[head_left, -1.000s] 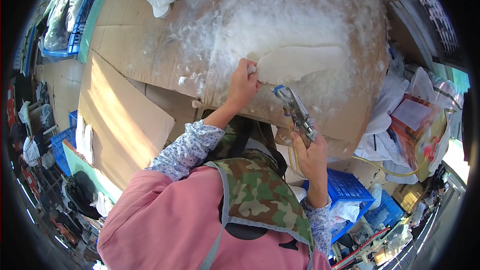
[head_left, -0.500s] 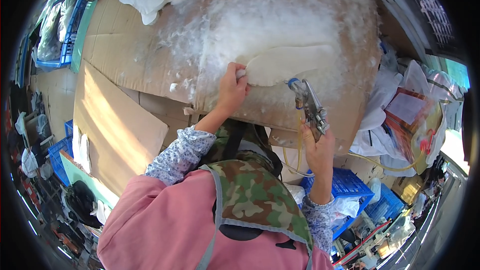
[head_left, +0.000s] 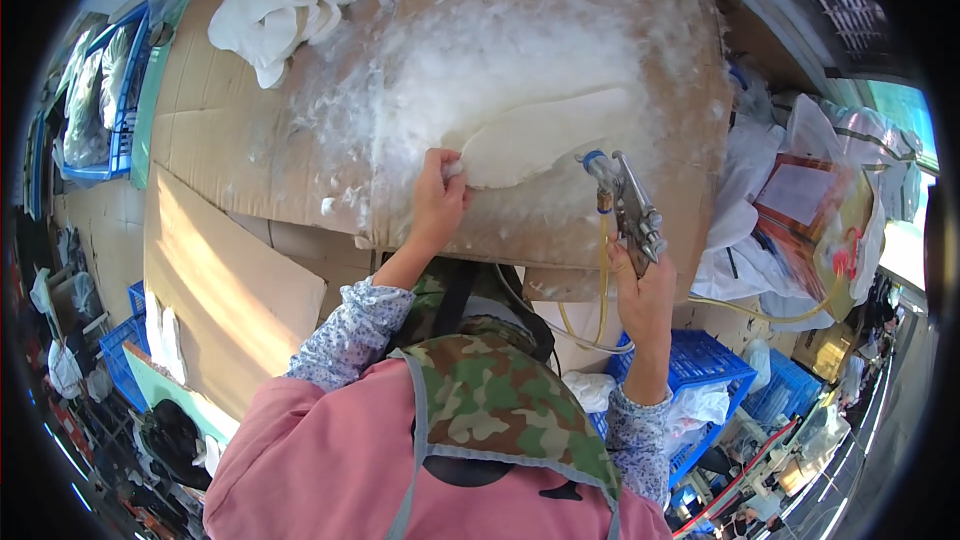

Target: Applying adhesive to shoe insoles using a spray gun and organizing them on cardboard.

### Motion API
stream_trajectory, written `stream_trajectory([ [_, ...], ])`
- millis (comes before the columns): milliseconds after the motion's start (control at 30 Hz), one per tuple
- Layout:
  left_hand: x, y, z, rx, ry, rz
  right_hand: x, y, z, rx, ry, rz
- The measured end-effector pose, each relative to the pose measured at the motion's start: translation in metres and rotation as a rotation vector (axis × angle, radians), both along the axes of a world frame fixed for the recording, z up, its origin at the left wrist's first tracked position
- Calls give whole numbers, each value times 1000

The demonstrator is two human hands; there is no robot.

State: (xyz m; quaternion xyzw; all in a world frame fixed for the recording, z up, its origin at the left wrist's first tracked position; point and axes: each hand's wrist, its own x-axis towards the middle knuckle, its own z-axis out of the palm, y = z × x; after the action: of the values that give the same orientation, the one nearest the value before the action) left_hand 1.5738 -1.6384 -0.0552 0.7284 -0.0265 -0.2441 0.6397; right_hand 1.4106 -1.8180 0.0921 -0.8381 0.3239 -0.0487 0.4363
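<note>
A flat, off-white, sole-shaped piece lies on a cardboard sheet coated with white spray residue. My left hand pinches its left end between thumb and fingers, along with a small whitish wad. In my right hand is a metal spray gun with a blue ring near the nozzle. Its nozzle points left toward the near edge of the piece, close to the right half. From the gun, a yellowish hose hangs down past the table's front edge.
Crumpled white pieces are heaped at the far left of the cardboard. A blue crate stands below the near right edge. White plastic bags crowd the right side. Another blue crate holds bags at far left.
The view has shifted, so the table appears further left and lower. Against the sole-shaped piece, the spray gun has moved right along its near edge. My left hand keeps its pinch.
</note>
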Motion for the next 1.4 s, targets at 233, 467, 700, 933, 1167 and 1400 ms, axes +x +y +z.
stream_trajectory([
  [233, 0, 2, -1, -14, 0, -17, -2, -14, 3, -70, -19, -39],
  [467, 0, 3, -3, -9, -28, -35, -7, -34, -2, -120, -40, -86],
  [700, 0, 2, -2, 32, -52, -23, -2, -46, 3, -184, -48, -144],
  [933, 0, 1, 1, 18, -55, -23, -2, -46, 4, -231, -54, -125],
  [1167, 1, 3, 1, 71, -56, -68, -7, -39, 6, -178, 8, -102],
  [1400, 0, 2, 3, 76, -53, -61, -10, -20, 9, -156, 29, -33],
])
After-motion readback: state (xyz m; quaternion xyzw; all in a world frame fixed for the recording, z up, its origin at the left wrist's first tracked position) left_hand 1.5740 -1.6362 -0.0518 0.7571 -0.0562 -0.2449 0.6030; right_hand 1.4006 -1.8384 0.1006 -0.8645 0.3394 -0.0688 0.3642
